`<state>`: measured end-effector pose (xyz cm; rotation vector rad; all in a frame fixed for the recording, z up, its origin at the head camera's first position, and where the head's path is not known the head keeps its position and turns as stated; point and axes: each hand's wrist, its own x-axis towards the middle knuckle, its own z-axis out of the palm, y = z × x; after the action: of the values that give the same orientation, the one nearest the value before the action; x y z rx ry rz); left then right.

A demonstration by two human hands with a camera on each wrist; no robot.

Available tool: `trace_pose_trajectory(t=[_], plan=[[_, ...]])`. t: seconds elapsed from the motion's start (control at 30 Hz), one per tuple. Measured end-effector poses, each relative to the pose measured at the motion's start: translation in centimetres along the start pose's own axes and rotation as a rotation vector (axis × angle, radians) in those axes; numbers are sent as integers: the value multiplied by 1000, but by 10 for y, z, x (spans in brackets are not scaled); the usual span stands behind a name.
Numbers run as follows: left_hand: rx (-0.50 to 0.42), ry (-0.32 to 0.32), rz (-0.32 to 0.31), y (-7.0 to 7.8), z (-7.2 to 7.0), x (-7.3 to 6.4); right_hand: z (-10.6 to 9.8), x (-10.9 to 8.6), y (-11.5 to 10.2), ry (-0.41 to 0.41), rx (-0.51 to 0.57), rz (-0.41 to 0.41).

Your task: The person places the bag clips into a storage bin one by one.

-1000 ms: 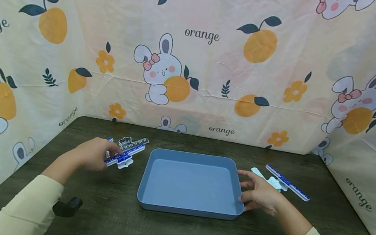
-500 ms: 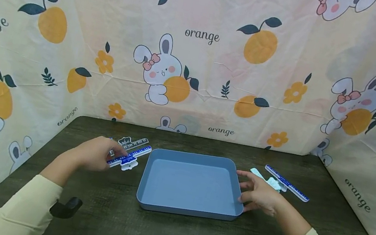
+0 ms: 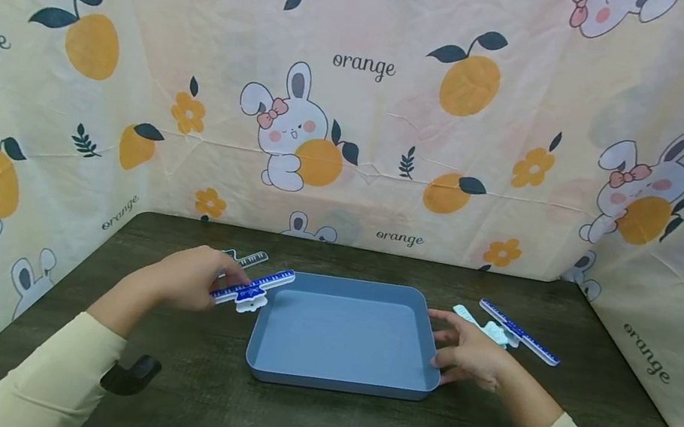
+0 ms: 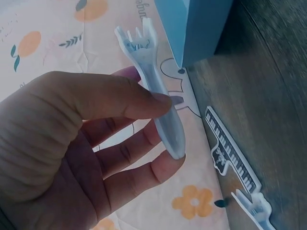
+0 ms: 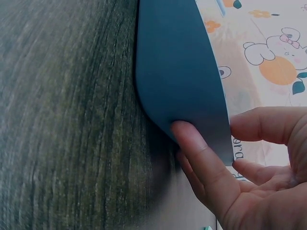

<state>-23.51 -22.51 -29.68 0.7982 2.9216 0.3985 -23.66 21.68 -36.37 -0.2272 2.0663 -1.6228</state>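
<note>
- Left hand [image 3: 189, 280]: grip pinches the blue ruler clip [image 3: 253, 292] at the blue tray's [image 3: 339, 385] 10 o'clock corner.
- Right hand [image 3: 473, 355]: unclenched, fingers resting on the tray's 3 o'clock wall.
- Handling call: firm thumb pinch, ruler level, enough height to clear the rim; right hand should brace the tray.
- Clip's long axis runs 8-to-2 in head view; far end points to 2, scalloped plate to 5.

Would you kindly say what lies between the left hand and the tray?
The head view shows a blue clip in the left hand, its end overlapping the tray.
</note>
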Motion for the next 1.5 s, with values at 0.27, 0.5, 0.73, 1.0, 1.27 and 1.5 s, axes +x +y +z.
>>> trace_pose_trajectory(t=[0.27, 0.5, 0.73, 1.0, 1.27, 1.5], plan=[[9, -11, 31, 11, 2, 12, 0, 1, 0, 4, 1, 7], [39, -23, 61, 22, 5, 22, -1, 1, 1, 7, 5, 7], [84, -65, 43, 34, 8, 33, -1, 2, 3, 14, 9, 6], [112, -114, 45, 48, 9, 46, -2, 2, 4, -8, 5, -15], [151, -152, 23, 58, 18, 60, -1, 2, 3, -6, 12, -6], [181, -196, 52, 69, 25, 74, 0, 0, 2, 0, 9, 1]])
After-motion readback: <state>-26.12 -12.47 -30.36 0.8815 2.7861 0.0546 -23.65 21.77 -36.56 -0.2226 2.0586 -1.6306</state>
